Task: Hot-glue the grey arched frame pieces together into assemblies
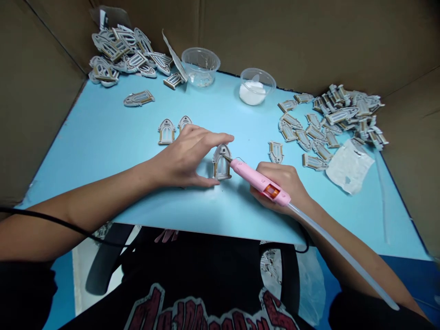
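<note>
Left hand (182, 158) was spread open around an upright arched window piece (222, 162), thumb (213, 182) at its base. Right hand (278, 183) grasped a pink glue gun (257, 179), nozzle (230, 159) at the piece's edge.

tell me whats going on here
A person is working at a light blue board with bare hands. The left hand is curved around a small arched window piece standing upright, and the right hand holds a pink hot glue pen, its tip at the side of the piece. Two more arched pieces sit just behind the left hand, with heaps of window parts at the back left and right, near two clear plastic tubs.
</note>
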A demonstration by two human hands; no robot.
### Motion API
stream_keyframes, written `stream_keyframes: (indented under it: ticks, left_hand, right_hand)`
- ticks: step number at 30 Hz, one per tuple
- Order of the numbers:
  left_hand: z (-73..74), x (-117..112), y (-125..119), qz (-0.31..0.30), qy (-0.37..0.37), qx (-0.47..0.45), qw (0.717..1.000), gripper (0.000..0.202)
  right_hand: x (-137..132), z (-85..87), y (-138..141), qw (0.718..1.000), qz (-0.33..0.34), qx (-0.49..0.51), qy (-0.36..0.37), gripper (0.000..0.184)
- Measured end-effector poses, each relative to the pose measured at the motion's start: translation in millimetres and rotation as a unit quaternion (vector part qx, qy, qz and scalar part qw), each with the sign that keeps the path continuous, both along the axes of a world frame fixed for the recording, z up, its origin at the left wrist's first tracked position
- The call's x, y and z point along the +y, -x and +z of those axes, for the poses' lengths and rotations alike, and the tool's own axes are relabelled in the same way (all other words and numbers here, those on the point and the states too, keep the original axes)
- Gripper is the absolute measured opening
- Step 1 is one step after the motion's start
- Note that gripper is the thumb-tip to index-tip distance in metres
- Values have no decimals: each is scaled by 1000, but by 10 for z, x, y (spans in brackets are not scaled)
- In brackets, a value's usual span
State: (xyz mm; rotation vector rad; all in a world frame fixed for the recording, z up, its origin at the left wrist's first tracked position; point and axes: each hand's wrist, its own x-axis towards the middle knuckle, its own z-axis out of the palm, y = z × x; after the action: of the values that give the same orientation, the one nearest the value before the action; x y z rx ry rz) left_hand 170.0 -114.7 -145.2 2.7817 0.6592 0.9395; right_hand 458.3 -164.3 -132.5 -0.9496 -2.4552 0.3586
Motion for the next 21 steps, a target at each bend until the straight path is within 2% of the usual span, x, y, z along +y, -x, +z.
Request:
stream_keyframes:
  ticks: [16,21]
  left_hand:
    - [-13,-6,-4,10,18,0,1000,85]
    - [-16,-5,2,5,28,-5,1000,84]
  right_hand:
    - [-8,-3,-12,1000,-8,-11,11,26]
    - [-7,3,-19,999,-9,-23,35,27]
